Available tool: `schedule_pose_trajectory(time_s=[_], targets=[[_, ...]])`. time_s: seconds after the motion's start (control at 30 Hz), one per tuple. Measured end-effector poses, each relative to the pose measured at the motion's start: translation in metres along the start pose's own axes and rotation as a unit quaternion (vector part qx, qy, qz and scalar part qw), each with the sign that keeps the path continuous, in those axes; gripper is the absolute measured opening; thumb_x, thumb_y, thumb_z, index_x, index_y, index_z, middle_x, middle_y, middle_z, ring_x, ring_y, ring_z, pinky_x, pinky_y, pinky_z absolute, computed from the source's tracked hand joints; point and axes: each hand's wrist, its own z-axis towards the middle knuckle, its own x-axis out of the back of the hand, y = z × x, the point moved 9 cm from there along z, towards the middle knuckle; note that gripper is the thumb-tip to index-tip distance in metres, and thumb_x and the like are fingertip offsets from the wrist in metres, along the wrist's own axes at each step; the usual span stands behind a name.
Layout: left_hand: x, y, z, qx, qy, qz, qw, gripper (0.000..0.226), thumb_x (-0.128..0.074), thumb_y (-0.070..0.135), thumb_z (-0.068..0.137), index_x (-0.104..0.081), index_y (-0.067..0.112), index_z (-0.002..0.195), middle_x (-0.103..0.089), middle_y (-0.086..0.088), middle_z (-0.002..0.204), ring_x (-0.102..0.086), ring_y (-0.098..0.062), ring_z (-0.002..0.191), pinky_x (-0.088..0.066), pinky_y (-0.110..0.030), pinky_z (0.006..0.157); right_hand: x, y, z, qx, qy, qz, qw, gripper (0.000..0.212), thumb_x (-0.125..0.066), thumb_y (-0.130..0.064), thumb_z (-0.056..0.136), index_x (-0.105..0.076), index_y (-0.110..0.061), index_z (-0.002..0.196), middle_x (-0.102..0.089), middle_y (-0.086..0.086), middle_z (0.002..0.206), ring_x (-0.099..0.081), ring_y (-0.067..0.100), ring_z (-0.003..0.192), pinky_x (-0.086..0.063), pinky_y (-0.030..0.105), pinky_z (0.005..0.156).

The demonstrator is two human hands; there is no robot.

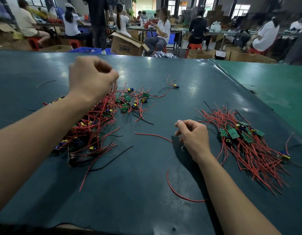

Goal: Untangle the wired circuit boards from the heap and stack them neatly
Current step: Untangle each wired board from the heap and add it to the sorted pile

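Dark teal desk (147,192) with a glossy, scuffed mat, a paler green sheet (274,85) lapping its far right corner. At left, a tangled heap (89,129) of small green circuit boards with red and black wires, spreading back toward a looser cluster (131,100) of boards near the middle. Above the heap, left hand (90,78) raised, fingers curled and pinching a bunch of red wires (111,94) that hang down into the tangle. One lone board (175,86) with its wires farther back, apart from the rest. Loose red wire (153,135) on the mat between the hands, another curved red wire (177,192) nearer the front edge. Right hand (192,134) low over the desk, fingers loosely curled; whether anything is held, cannot tell. At right, a neater pile (240,134) of boards lying side by side, wires fanned toward the near right. Beyond the desk, a workshop: people (162,29) seated on red stools (194,47) at long tables, open cardboard boxes (126,45) and a blue crate (85,50) on the floor, bright windows (242,9) at the back.
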Motion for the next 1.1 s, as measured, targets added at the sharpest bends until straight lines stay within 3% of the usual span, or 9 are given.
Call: schedule_pose_trajectory(time_s=[0.1,0.17,0.3,0.47,0.6,0.77,0.9,1.0,1.1], targets=[[0.01,0.036,-0.018,-0.074,0.072,-0.168,0.98,0.02,-0.072,0.026,0.082,-0.065,0.022,0.1,-0.07,0.002,0.097,-0.07,-0.011,0.085,-0.059,-0.03,0.079,-0.008,-0.007,-0.004,0.0,-0.042,0.073,0.996,0.02,-0.062,-0.019,0.095,-0.073,-0.011,0.08,-0.068,0.003,0.063,-0.051,0.012,0.045,-0.038,0.021,0.038],[-0.001,0.05,-0.036,-0.104,0.079,-0.246,0.96,0.031,-0.074,0.017,0.079,-0.057,0.021,0.105,-0.067,0.001,0.1,-0.07,-0.007,0.085,-0.058,-0.021,0.074,-0.022,-0.011,-0.008,-0.023,-0.099,0.171,0.98,0.021,-0.062,-0.023,0.096,-0.073,-0.008,0.086,-0.067,0.005,0.067,-0.051,0.014,0.046,-0.036,0.021,0.039],[-0.088,0.032,-0.08,0.022,-0.058,-0.407,0.911,0.036,-0.072,-0.008,0.079,-0.059,0.012,0.106,-0.069,-0.007,0.099,-0.072,-0.017,0.079,-0.059,-0.028,0.07,-0.042,-0.013,-0.016,-0.08,-0.166,0.26,0.948,0.038,-0.058,-0.047,0.087,-0.072,-0.013,0.094,-0.068,0.004,0.073,-0.053,0.014,0.046,-0.034,0.019,0.038],[-0.162,-0.015,-0.128,0.17,-0.155,-0.439,0.869,0.034,-0.068,-0.016,0.078,-0.064,0.008,0.101,-0.07,-0.006,0.097,-0.064,-0.02,0.088,-0.055,-0.039,0.083,-0.042,-0.003,-0.014,-0.086,-0.13,0.231,0.961,0.022,-0.055,-0.027,0.098,-0.07,-0.013,0.091,-0.067,0.002,0.072,-0.054,0.01,0.05,-0.04,0.019,0.037],[-0.168,-0.024,-0.126,0.17,-0.165,-0.462,0.855,0.035,-0.064,-0.015,0.081,-0.065,0.014,0.101,-0.073,0.005,0.086,-0.064,-0.01,0.071,-0.052,-0.023,0.065,-0.037,-0.002,-0.008,-0.059,-0.105,0.19,0.974,0.01,-0.064,-0.015,0.093,-0.073,-0.012,0.09,-0.068,0.002,0.072,-0.051,0.011,0.049,-0.042,0.02,0.039],[-0.17,-0.02,-0.127,0.153,-0.168,-0.415,0.881,0.022,-0.075,0.007,0.082,-0.072,0.007,0.103,-0.074,-0.011,0.099,-0.067,-0.021,0.081,-0.058,-0.053,0.081,-0.033,-0.002,-0.007,-0.051,-0.083,0.185,0.978,0.013,-0.066,-0.006,0.09,-0.074,-0.015,0.086,-0.07,-0.002,0.067,-0.061,0.006,0.054,-0.047,0.021,0.041],[-0.171,-0.027,-0.125,0.187,-0.126,-0.448,0.865,0.009,-0.069,0.003,0.087,-0.074,0.006,0.094,-0.076,-0.009,0.09,-0.072,-0.02,0.08,-0.061,-0.04,0.073,-0.035,-0.004,-0.008,-0.051,-0.091,0.195,0.975,0.011,-0.065,-0.012,0.092,-0.074,-0.016,0.089,-0.074,0.0,0.077,-0.065,0.01,0.058,-0.047,0.021,0.041],[-0.177,-0.037,-0.126,0.257,-0.108,-0.525,0.804,0.01,-0.06,0.003,0.093,-0.069,0.007,0.089,-0.076,-0.007,0.085,-0.073,-0.019,0.075,-0.059,-0.027,0.067,-0.028,0.0,-0.005,-0.067,-0.043,0.217,0.973,0.007,-0.07,-0.014,0.089,-0.076,-0.016,0.086,-0.075,0.0,0.08,-0.065,0.01,0.058,-0.045,0.02,0.042],[-0.181,-0.045,-0.126,0.321,-0.085,-0.594,0.733,0.013,-0.054,0.007,0.098,-0.063,0.006,0.089,-0.075,-0.008,0.085,-0.073,-0.021,0.073,-0.06,-0.027,0.069,-0.02,0.007,-0.002,-0.104,-0.006,0.286,0.953,0.009,-0.068,-0.012,0.089,-0.076,-0.014,0.086,-0.075,-0.001,0.081,-0.065,0.01,0.057,-0.044,0.018,0.041]])
